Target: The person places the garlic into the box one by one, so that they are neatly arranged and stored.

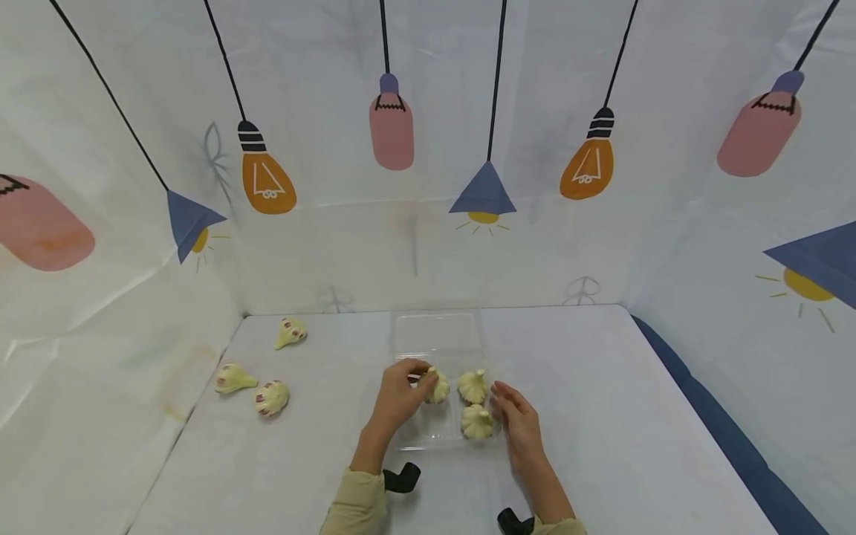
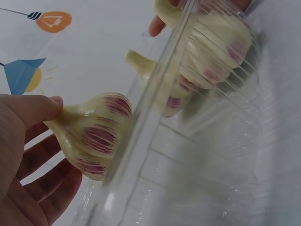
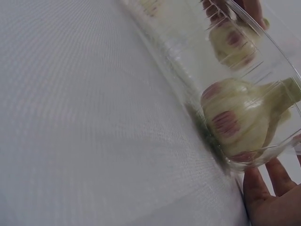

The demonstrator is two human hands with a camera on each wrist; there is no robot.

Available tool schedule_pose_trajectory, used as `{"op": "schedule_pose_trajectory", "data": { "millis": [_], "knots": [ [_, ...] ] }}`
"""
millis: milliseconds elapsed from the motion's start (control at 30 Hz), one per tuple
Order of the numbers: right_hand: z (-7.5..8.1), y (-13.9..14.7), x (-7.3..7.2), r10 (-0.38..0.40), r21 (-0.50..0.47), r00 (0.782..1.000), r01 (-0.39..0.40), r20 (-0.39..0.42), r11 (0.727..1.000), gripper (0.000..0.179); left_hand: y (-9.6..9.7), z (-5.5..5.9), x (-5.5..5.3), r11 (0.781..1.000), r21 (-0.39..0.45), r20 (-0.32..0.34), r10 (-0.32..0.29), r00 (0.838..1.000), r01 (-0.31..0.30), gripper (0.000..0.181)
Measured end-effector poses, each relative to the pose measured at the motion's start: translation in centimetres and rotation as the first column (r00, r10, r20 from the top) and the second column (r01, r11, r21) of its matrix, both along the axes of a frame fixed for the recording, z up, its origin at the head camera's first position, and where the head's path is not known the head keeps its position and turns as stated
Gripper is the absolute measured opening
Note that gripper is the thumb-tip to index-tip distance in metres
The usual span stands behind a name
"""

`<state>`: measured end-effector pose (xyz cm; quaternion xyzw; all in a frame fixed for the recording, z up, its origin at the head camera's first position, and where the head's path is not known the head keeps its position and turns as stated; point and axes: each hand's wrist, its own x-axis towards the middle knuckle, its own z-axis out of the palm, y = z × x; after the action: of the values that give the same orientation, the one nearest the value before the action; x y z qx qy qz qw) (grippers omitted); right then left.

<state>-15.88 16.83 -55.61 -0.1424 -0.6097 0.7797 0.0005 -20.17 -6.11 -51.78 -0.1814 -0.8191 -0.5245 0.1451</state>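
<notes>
My left hand (image 1: 396,401) pinches a garlic bulb (image 1: 439,389) by its stem, over the left half of a clear plastic clamshell box (image 1: 424,437). Purple streaks mark that bulb (image 2: 96,134) in the left wrist view, and it hangs by the box wall. Two more garlic bulbs, a far one (image 1: 472,386) and a near one (image 1: 477,422), sit in the box's right half. Beside the box's right wall is my right hand (image 1: 523,427), its fingers loosely extended against the clear plastic in the right wrist view.
The box's transparent lid (image 1: 436,336) lies folded back at the far side. Three loose garlic bulbs are on the white table's left: a far one (image 1: 290,333), a left one (image 1: 234,378) and a near one (image 1: 272,399). A printed curtain (image 1: 321,253) surrounds the table.
</notes>
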Motion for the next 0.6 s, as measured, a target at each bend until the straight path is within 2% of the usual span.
{"op": "schedule_pose_trajectory", "data": {
  "millis": [233, 600],
  "knots": [
    [0.3, 0.2, -0.2, 0.004, 0.048, 1.000, -0.003, -0.017, 0.999, 0.037, 0.7, -0.6, -0.4, 1.000, 0.008, 0.025, 0.019, 1.000, -0.019, 0.014],
    [0.1, -0.2, 0.1, 0.001, 0.024, 1.000, -0.001, 0.001, 1.000, 0.038, 1.1, -2.0, -0.4, 0.999, -0.016, 0.008, 0.029, 1.000, -0.029, 0.011]
  ]
}}
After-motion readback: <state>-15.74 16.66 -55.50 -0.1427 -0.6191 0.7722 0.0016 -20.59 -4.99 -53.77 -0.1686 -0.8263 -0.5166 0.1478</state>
